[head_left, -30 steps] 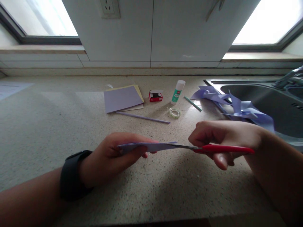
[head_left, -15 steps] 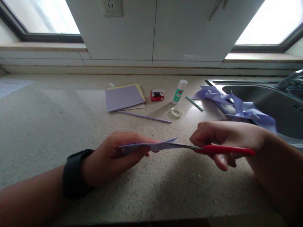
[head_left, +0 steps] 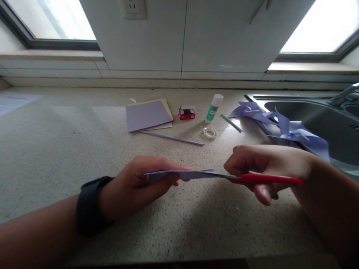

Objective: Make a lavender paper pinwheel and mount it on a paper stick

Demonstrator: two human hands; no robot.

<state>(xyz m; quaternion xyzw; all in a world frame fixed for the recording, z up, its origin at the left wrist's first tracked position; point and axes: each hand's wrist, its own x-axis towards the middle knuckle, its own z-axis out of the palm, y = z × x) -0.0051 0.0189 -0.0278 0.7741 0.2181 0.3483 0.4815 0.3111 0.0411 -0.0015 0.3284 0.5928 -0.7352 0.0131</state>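
My left hand (head_left: 137, 185), with a black watch on its wrist, pinches a flat piece of lilac paper (head_left: 179, 174) held edge-on above the speckled counter (head_left: 56, 149). My right hand (head_left: 266, 166) grips red-handled scissors (head_left: 263, 179), whose metal blades reach into the right end of the paper. Both hands hover near the counter's front edge.
Further back lie a stack of lilac and yellow sheets (head_left: 147, 115), a lilac rod (head_left: 172, 138), a small red box (head_left: 187, 113), a glue stick (head_left: 214, 108), a tape roll (head_left: 209, 133), a green stick (head_left: 231, 123) and a lilac paper pinwheel (head_left: 280, 125) beside the sink (head_left: 316, 119).
The raised paper tip by the scissor blades has dropped flat again. Hands stay almost in place.
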